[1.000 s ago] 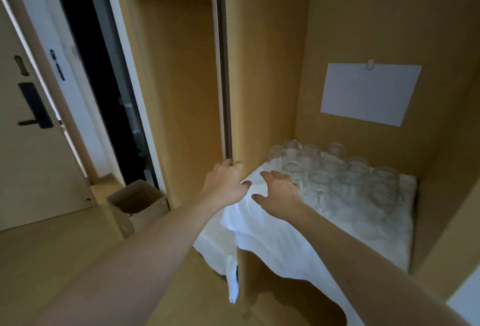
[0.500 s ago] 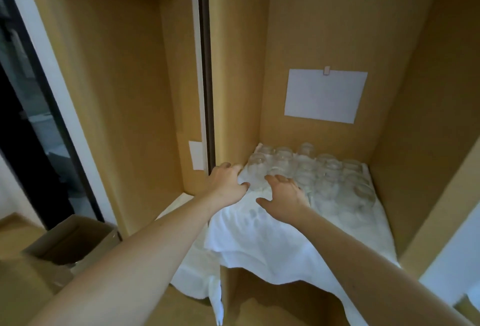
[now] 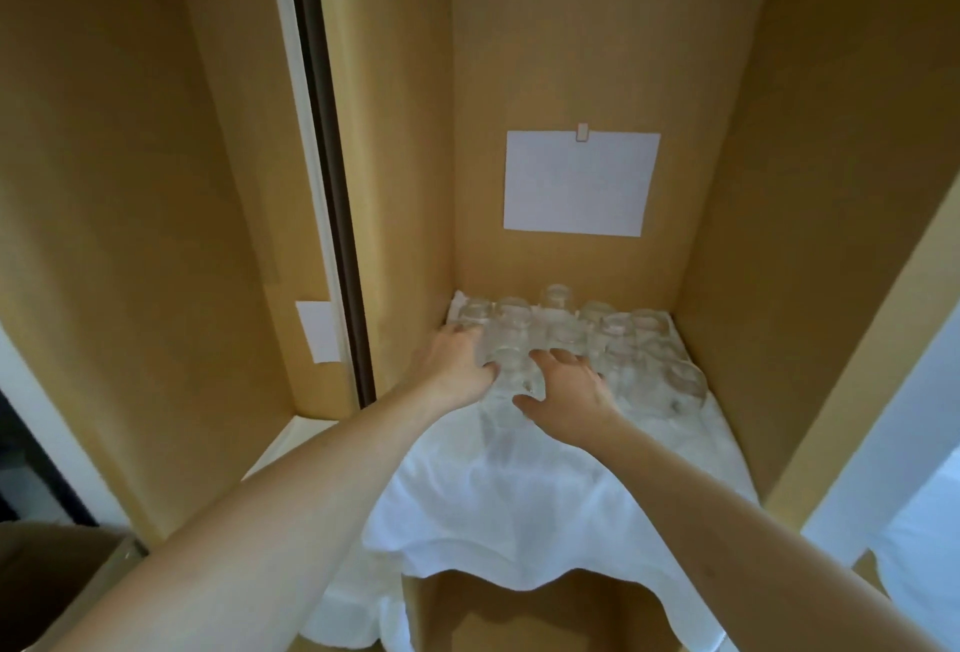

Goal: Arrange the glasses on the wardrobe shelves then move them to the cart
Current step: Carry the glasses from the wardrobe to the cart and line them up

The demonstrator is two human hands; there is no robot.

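Note:
Several clear glasses (image 3: 618, 334) stand upside down in rows at the back of a wardrobe shelf, on a white cloth (image 3: 519, 495) that hangs over the shelf's front edge. My left hand (image 3: 454, 368) reaches in at the left end of the rows, fingers apart, fingertips against the front-left glass (image 3: 511, 373). My right hand (image 3: 569, 391) is spread just right of that same glass, thumb low and fingers above it. Neither hand has closed around a glass. The glass bottoms behind my hands are partly hidden.
A white paper sheet (image 3: 579, 183) is clipped to the wardrobe's back wall. The dark sliding-door rail (image 3: 332, 183) runs down the left, with a small white label (image 3: 317, 331) beside it. A cardboard box (image 3: 62, 573) sits on the floor at lower left. Wooden side walls enclose the shelf.
The view has swung right and closer to the shelf. Both hands have moved forward from the cloth's front-left corner to the front-left glass.

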